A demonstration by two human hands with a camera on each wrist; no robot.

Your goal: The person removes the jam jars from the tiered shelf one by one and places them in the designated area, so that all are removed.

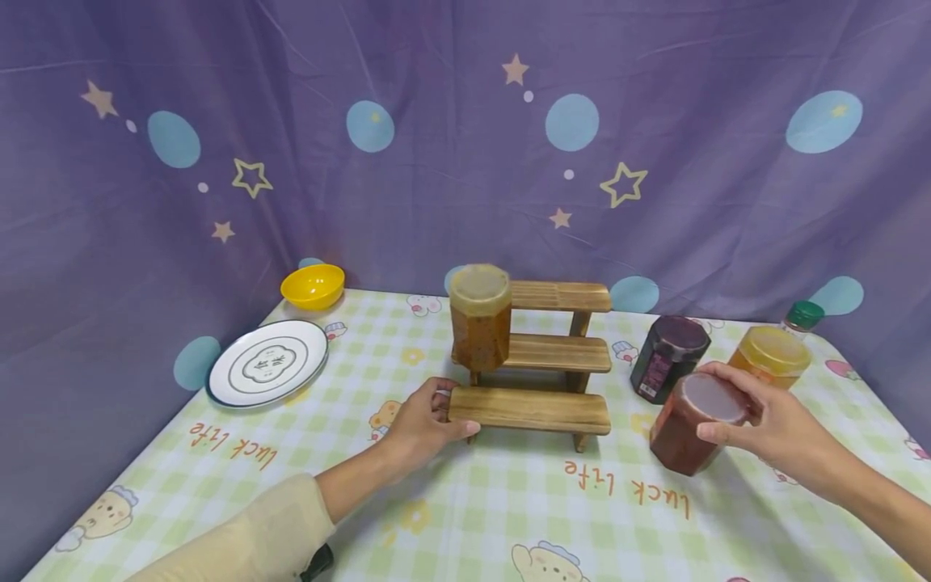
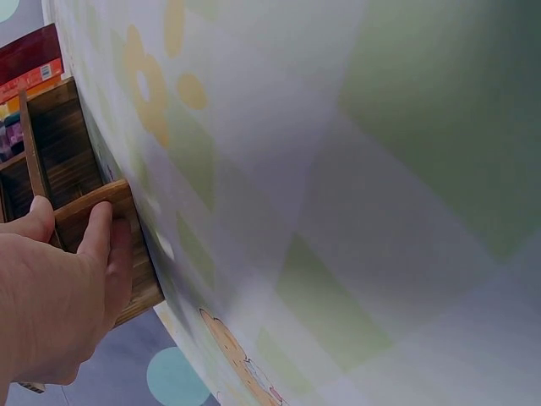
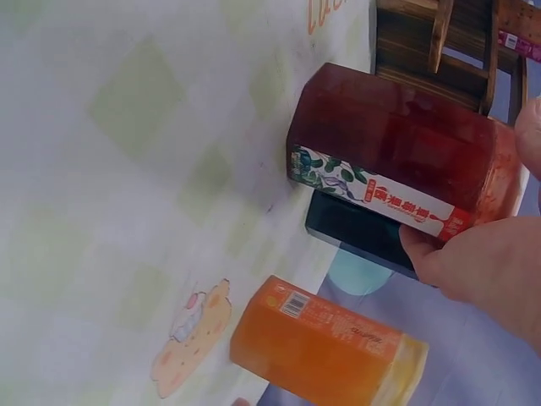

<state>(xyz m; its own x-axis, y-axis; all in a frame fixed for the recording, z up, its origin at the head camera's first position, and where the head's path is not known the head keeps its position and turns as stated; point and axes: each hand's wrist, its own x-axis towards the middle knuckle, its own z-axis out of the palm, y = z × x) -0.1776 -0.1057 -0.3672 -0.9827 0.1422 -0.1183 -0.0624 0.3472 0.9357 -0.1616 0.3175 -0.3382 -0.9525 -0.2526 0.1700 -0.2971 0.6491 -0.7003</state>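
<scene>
Purple curtain (image 1: 451, 202) backs the checked counter (image 1: 436, 517). From afar, I see the right hand (image 1: 781, 424) grasping the red jar (image 1: 684, 436), the dark jar (image 1: 665, 364) and yellow jar (image 1: 774, 356) beyond it; the left hand (image 1: 418, 424) grips the wooden rack (image 1: 531, 408), amber jar (image 1: 482, 323) beyond.

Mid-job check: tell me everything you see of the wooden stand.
The wooden stand is brown, glossy-looking wood with visible grain: three narrow steps, rising away from the person, on upright supports. It stands upright on the checked tablecloth. The left hand grips the lowest step's left end. An amber jar stands at the left end of the middle step, hiding part of the top one. The lowest step holds nothing.
</scene>
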